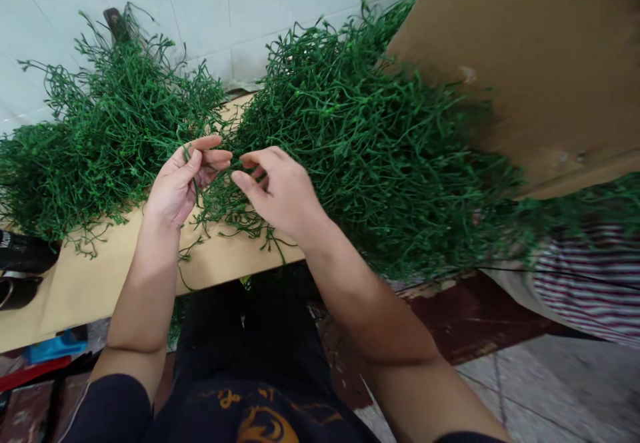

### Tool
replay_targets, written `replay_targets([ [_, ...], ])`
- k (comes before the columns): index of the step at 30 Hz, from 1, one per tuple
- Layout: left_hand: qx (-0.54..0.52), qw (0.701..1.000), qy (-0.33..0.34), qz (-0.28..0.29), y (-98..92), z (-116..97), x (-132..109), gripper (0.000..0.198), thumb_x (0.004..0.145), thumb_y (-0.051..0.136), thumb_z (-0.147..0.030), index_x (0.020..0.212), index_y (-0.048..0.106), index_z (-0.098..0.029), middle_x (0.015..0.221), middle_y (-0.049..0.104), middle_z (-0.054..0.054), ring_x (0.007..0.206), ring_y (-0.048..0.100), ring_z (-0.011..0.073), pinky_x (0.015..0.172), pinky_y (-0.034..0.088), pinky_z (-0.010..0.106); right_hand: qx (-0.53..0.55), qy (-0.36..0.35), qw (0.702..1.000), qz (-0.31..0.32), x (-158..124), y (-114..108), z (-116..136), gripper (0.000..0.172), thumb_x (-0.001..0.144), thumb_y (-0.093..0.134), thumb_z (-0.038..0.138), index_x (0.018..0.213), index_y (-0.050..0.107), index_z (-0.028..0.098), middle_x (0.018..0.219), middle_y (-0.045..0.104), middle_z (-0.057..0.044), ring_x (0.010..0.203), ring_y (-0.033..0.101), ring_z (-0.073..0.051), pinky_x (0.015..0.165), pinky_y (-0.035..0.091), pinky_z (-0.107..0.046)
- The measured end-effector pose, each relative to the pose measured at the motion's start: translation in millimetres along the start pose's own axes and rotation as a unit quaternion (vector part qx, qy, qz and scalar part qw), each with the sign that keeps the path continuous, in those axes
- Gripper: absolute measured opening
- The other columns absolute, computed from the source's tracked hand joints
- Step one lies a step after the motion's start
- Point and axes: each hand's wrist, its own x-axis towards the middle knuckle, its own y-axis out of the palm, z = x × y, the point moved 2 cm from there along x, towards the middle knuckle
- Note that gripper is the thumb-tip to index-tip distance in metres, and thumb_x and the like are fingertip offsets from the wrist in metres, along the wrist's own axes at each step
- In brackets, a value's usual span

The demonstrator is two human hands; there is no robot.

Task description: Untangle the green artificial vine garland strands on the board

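Observation:
My left hand [183,180] and my right hand [277,190] meet above a low cardboard-topped surface [100,276], fingertips almost touching. Both pinch thin green plastic plant stems [220,193] that run between them. The left palm faces up and curls round a few stems. The right thumb and forefinger press together on a strand. A large heap of the same green stems [370,136] lies just right of my hands. Another heap [95,136] lies to the left.
A big cardboard box flap [540,63] leans over the right heap. White tiled wall [215,10] stands behind. Striped cloth [590,283] is at the right edge; a dark object [20,263] is at the left. My dark-clothed lap [250,363] is below.

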Motion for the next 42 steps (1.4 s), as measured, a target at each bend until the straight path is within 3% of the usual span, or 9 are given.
replay_targets([
  [5, -0.005, 1.000, 0.006, -0.012, 2.9, -2.4, -1.4, 0.042, 0.088, 0.038, -0.055, 0.101, 0.062, -0.022, 0.100, 0.070, 0.005, 0.107, 0.063, 0.0209, 0.083, 0.052, 0.033, 0.069, 0.016, 0.996, 0.058, 11.0, 22.7, 4.9, 0.018, 0.086, 0.048, 0.031, 0.077, 0.050, 0.016, 0.072, 0.053, -0.002, 0.067, 0.047, -0.012, 0.065, 0.038, -0.027],
  [15, 0.032, 0.999, 0.010, -0.007, 1.1, 10.3, 4.1, 0.052, 0.082, 0.035, -0.068, 0.086, 0.055, -0.021, 0.090, 0.070, 0.005, 0.097, 0.066, 0.0187, 0.077, 0.053, 0.033, 0.065, -0.021, 0.992, 0.104, -5.6, 18.6, 22.0, 0.026, 0.085, 0.040, 0.022, 0.062, 0.029, 0.020, 0.062, 0.042, 0.000, 0.062, 0.037, -0.012, 0.062, 0.030, -0.027],
  [21, 0.111, 0.989, 0.023, -0.093, -36.8, 20.4, 25.2, 0.057, 0.075, 0.029, -0.078, 0.079, 0.051, -0.025, 0.084, 0.071, 0.002, 0.094, 0.066, 0.0169, 0.066, 0.051, 0.027, 0.035, -0.144, 0.985, 0.087, -47.4, 27.2, 41.5, 0.022, 0.084, 0.041, 0.020, 0.063, 0.040, 0.019, 0.064, 0.050, -0.003, 0.066, 0.040, -0.015, 0.064, 0.034, -0.029],
  [23, 0.105, 0.990, 0.023, -0.092, -44.0, 17.6, 25.3, 0.059, 0.075, 0.025, -0.079, 0.079, 0.052, -0.026, 0.085, 0.071, 0.002, 0.094, 0.066, 0.0169, 0.064, 0.051, 0.027, 0.072, -0.126, 0.986, 0.082, -47.8, 20.9, 37.8, 0.025, 0.087, 0.040, 0.022, 0.062, 0.041, 0.019, 0.062, 0.048, -0.002, 0.064, 0.041, -0.013, 0.062, 0.035, -0.028],
  [28, 0.056, 0.996, 0.010, -0.062, -37.4, 10.4, 17.9, 0.057, 0.078, 0.027, -0.074, 0.083, 0.055, -0.025, 0.087, 0.072, 0.003, 0.097, 0.065, 0.0186, 0.067, 0.053, 0.029, 0.084, 0.035, 0.996, -0.015, -23.4, -21.4, 2.2, 0.031, 0.091, 0.038, 0.035, 0.067, 0.049, 0.018, 0.060, 0.045, 0.000, 0.057, 0.043, -0.011, 0.055, 0.036, -0.026],
  [32, -0.003, 0.998, 0.001, -0.060, -32.2, 9.7, 15.8, 0.053, 0.083, 0.031, -0.067, 0.089, 0.058, -0.022, 0.090, 0.072, 0.006, 0.102, 0.064, 0.0197, 0.074, 0.053, 0.033, -0.147, 0.050, 0.977, -0.149, -7.3, -61.2, -34.1, 0.032, 0.088, 0.043, 0.036, 0.099, 0.061, 0.013, 0.087, 0.057, -0.013, 0.088, 0.054, -0.023, 0.079, 0.041, -0.041],
  [36, -0.019, 0.999, -0.017, -0.044, -22.5, 8.0, 14.1, 0.052, 0.086, 0.030, -0.063, 0.094, 0.059, -0.020, 0.096, 0.071, 0.008, 0.105, 0.063, 0.0195, 0.079, 0.053, 0.034, -0.274, 0.033, 0.934, -0.227, -0.9, -69.5, -34.5, 0.052, 0.083, 0.051, 0.042, 0.119, 0.055, 0.005, 0.118, 0.049, -0.025, 0.115, 0.040, -0.035, 0.093, 0.032, -0.050],
  [38, -0.019, 0.999, -0.019, -0.019, -13.4, 5.7, 13.3, 0.052, 0.087, 0.030, -0.061, 0.096, 0.059, -0.019, 0.099, 0.070, 0.008, 0.106, 0.063, 0.0195, 0.081, 0.053, 0.034, -0.238, -0.026, 0.954, -0.181, -0.1, -51.4, -14.6, 0.044, 0.088, 0.043, 0.038, 0.118, 0.056, 0.008, 0.120, 0.049, -0.021, 0.116, 0.040, -0.031, 0.096, 0.031, -0.048],
  [42, -0.040, 0.999, -0.006, 0.008, 2.1, -1.5, 13.3, 0.047, 0.092, 0.027, -0.052, 0.101, 0.059, -0.018, 0.103, 0.067, 0.008, 0.111, 0.060, 0.0198, 0.088, 0.051, 0.035, -0.159, -0.114, 0.980, 0.021, 2.8, 6.2, 21.9, 0.034, 0.088, 0.044, 0.025, 0.117, 0.055, 0.014, 0.119, 0.053, -0.014, 0.111, 0.041, -0.027, 0.091, 0.034, -0.043],
])
